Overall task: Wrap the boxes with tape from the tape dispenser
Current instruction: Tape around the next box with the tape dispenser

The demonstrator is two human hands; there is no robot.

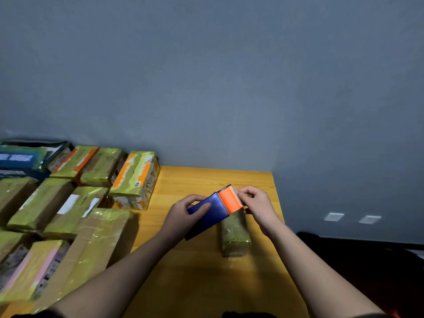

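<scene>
A blue tape dispenser [212, 208] with an orange toothed cutter head [229, 199] is held above the wooden table [195, 267]. My left hand [183, 214] grips its blue body from the left. My right hand [257, 203] pinches at the cutter end, fingers closed on the tape end beside the teeth. Under the dispenser lies a small box [235, 235] covered in glossy yellowish tape, its far end hidden by the dispenser.
Several taped boxes [68, 203] crowd the table's left side, the nearest a large brown one [91, 249]. A grey wall rises behind. The table's right edge [278, 203] drops to a dark floor with two wall sockets [351, 218] beyond.
</scene>
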